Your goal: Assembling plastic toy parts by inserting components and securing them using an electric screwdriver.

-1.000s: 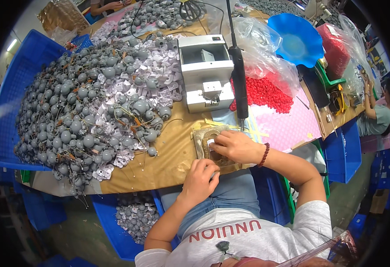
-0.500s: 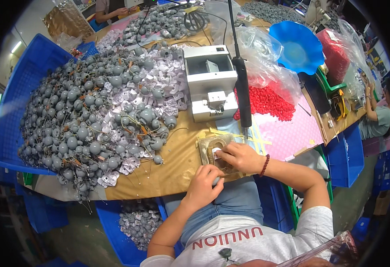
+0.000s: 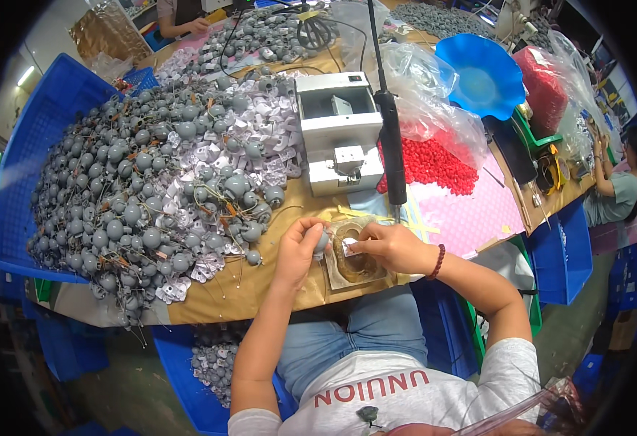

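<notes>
My left hand is closed round a grey rounded part, held at the left edge of a square block-like fixture. Pinched in the fingers of my right hand is a small white plastic piece, over the fixture's hollow. The fixture lies on the brown-covered table in front of me. Just beyond it a black electric screwdriver hangs upright, tip down. My fingers hide part of both held pieces.
A large heap of grey ball-shaped parts with wires and white pieces spills from a blue crate on the left. Beyond the fixture stands a white box-shaped machine. Red parts and a blue bowl lie to the right.
My left hand has moved up and away from me, bringing the grey part to the fixture's left side. My right hand has shifted slightly, and its white piece shows more clearly.
</notes>
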{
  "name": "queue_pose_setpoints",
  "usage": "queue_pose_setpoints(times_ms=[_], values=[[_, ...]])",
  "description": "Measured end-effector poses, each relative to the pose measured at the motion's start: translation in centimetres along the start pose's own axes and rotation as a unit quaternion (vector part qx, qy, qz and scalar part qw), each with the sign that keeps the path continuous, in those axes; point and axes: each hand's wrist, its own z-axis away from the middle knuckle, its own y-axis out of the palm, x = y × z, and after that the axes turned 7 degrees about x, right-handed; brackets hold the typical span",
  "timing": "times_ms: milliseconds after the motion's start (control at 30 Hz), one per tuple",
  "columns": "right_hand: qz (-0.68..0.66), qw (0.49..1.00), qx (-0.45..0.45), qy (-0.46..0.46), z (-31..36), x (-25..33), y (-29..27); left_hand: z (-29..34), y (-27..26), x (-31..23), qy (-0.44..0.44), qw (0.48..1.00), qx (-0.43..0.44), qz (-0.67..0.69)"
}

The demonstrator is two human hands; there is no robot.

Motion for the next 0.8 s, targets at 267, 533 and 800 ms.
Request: queue_pose_setpoints(times_ms=[267,533,800], values=[[0.136,0.99,0.007,-0.037,-1.0,0.6,0.9,0.4,-0.9,1.3,0.059,0.985,-0.013,-0.161],[0.236,0.964,0.032,-0.118,-0.7,0.7,0.1,2.4,1.1,-0.1,0.128,0.909,-0.028,-0.395],[0.134,0.989,0.044,-0.054,0.1,0.1,0.2,4.7,4.3,1.4,0.23,0.651,-0.02,-0.724]])
